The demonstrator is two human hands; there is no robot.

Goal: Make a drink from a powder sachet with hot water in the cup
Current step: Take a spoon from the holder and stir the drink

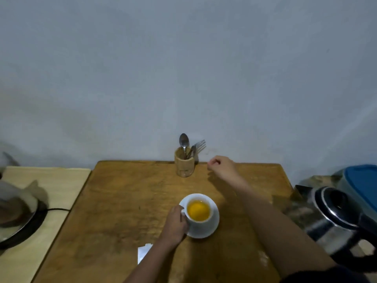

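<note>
A white cup [201,222] filled with orange-yellow liquid stands on a white saucer [212,227] near the middle of the wooden table [122,201]. My left hand [175,223] grips the cup at its left side, where the handle is hidden. My right hand [221,165] is stretched out to the table's far edge, fingers curled shut, just right of a wooden utensil holder [184,165]. That holder contains a spoon [184,140] and a fork [200,146]. A white sachet [142,252] lies on the table under my left forearm.
A steel kettle [334,217] with a black handle stands at the right, off the table's edge. Behind it is a blue-lidded container [361,180]. At the left, a lighter table [40,190] holds a metal pan [16,217] with a black cord.
</note>
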